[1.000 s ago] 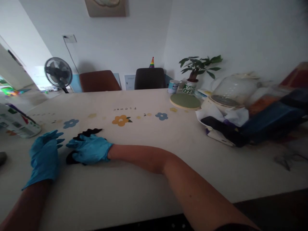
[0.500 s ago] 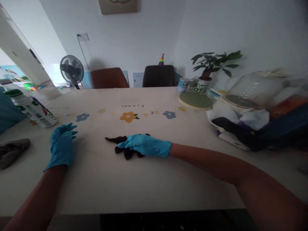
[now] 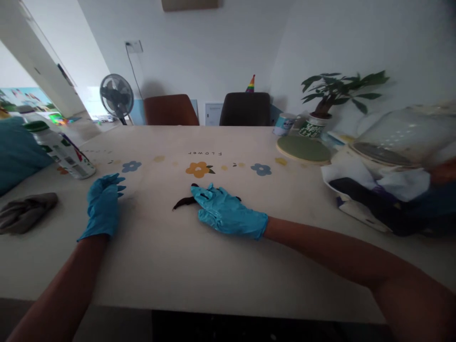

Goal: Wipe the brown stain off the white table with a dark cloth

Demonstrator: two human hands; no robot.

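Observation:
Both of my hands wear blue gloves. My right hand (image 3: 228,211) presses down on a dark cloth (image 3: 185,202), gripping it against the table (image 3: 171,266). Most of the cloth is hidden beneath the glove; a thin tail sticks out to the left. My left hand (image 3: 104,204) rests on its side on the tabletop, fingers a little apart and holding nothing. Just beyond it stands a tilted-looking white spray can (image 3: 67,154) with a green cap. To its left lies a crumpled grey-brown cloth (image 3: 28,212).
Printed flowers (image 3: 198,169) cross the tabletop. At the right are a green round mat (image 3: 304,148), a can (image 3: 284,124), a potted plant (image 3: 315,124), a clear domed container (image 3: 395,133) and a dark bundle (image 3: 370,202). Two chairs (image 3: 171,109) and a fan (image 3: 117,97) stand behind.
My right hand has slid the dark cloth slightly away from me across the table and now covers more of it. The left hand stays beside the can. The view has shifted a little left.

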